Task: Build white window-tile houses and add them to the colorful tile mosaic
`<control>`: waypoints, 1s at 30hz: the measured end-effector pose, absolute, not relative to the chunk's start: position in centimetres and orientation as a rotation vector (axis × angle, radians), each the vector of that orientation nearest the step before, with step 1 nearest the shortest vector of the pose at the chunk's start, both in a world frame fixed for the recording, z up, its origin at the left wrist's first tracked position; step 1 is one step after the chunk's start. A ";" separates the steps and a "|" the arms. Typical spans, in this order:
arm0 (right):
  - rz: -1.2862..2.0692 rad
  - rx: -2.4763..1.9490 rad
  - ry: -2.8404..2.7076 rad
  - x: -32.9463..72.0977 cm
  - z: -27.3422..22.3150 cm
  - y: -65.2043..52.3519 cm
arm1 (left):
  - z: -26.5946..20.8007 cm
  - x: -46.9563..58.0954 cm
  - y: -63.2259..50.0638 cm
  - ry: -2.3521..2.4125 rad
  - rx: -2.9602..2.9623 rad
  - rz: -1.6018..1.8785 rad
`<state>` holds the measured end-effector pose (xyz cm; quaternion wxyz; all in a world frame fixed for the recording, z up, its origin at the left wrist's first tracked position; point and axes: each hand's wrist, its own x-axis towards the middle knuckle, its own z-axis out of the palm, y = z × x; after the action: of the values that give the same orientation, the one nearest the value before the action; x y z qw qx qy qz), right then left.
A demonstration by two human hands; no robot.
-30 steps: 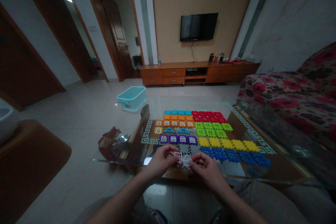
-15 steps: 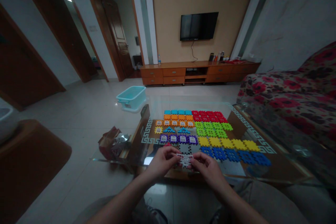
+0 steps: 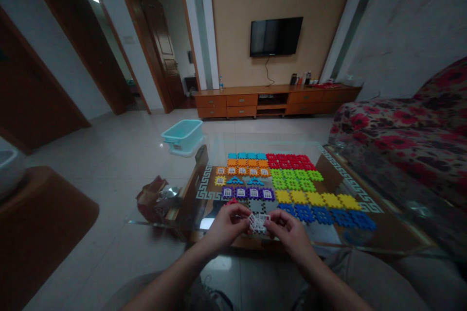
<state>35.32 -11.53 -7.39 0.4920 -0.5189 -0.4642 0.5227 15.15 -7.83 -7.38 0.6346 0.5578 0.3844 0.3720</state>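
Near the front edge of the glass table, my left hand (image 3: 229, 226) and my right hand (image 3: 286, 231) pinch a small white lattice window piece (image 3: 259, 222) from both sides. Fingers of each hand are closed on its edges; part of it looks tilted on the left, and I cannot tell if it is one piece or two. Just beyond lies a grey notched tile (image 3: 256, 205). A small red piece (image 3: 232, 201) shows behind my left fingers. Purple window tiles (image 3: 241, 193) lie in a row past the grey one, and blue tiles (image 3: 323, 215) stretch to the right.
Rows of yellow (image 3: 314, 198), green (image 3: 290, 175), red (image 3: 290, 160), orange (image 3: 242, 171) and light blue tiles (image 3: 247, 155) cover the glass table (image 3: 392, 226). A turquoise bin (image 3: 183, 140) stands on the floor. A brown bag (image 3: 150, 199) sits at the left; a flowered sofa (image 3: 397, 136) is right.
The white lattice piece has turned between my fingers, its left part now tilted. Both hands stay in almost the same place; the tiles have not moved.
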 end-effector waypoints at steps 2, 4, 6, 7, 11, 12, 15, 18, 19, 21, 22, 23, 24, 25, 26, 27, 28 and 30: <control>1.247 -1.256 -1.121 35.4 -7.3 -11.6 | -7.4 15.1 -7.8 0.872 1.310 0.854; 1.256 -1.253 -1.139 35.5 -7.3 -11.6 | -7.3 15.1 -7.8 0.868 1.334 0.847; 1.276 -1.249 -1.163 35.5 -7.5 -11.6 | -7.0 15.1 -8.0 0.863 1.335 0.841; 1.285 -1.246 -1.169 35.5 -7.6 -11.6 | -6.8 15.2 -8.1 0.857 1.327 0.843; 1.311 -1.238 -1.150 35.5 -7.8 -11.5 | -6.2 15.3 -8.3 0.814 1.286 0.859; 1.320 -1.237 -1.138 35.5 -7.8 -11.5 | -6.2 15.2 -8.4 0.803 1.282 0.853; 1.347 -1.229 -1.100 35.4 -7.6 -11.5 | -6.2 15.1 -8.4 0.799 1.272 0.799; 1.364 -1.221 -1.074 35.2 -7.4 -11.6 | -6.2 15.0 -8.4 0.831 1.271 0.720; 1.366 -1.218 -1.066 35.2 -7.3 -11.7 | -6.1 15.0 -8.4 0.841 1.285 0.710; 1.370 -1.209 -1.051 35.1 -7.2 -11.7 | -6.2 15.0 -8.4 0.845 1.341 0.730; 1.373 -1.204 -1.046 35.0 -7.2 -11.7 | -6.3 15.0 -8.4 0.841 1.380 0.745; 1.377 -1.199 -1.041 35.0 -7.1 -11.7 | -6.4 15.0 -8.4 0.833 1.416 0.755; 1.381 -1.194 -1.037 35.0 -7.1 -11.7 | -6.6 15.0 -8.4 0.821 1.440 0.755; 1.385 -1.189 -1.032 35.0 -7.1 -11.7 | -6.8 15.1 -8.4 0.812 1.449 0.750; 1.389 -1.184 -1.028 35.0 -7.1 -11.7 | -6.9 15.1 -8.5 0.806 1.445 0.744; 1.394 -1.179 -1.024 35.0 -7.1 -11.7 | -7.0 15.1 -8.5 0.803 1.432 0.743; 1.400 -1.175 -1.019 35.0 -7.1 -11.7 | -7.0 15.1 -8.5 0.801 1.417 0.749; 1.412 -1.170 -1.018 35.1 -7.1 -11.7 | -6.9 15.2 -8.5 0.803 1.394 0.774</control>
<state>35.06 -11.71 -7.11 0.4988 -0.4837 -0.4207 0.5834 15.15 -8.54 -6.87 0.6274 0.6082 0.3502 0.3374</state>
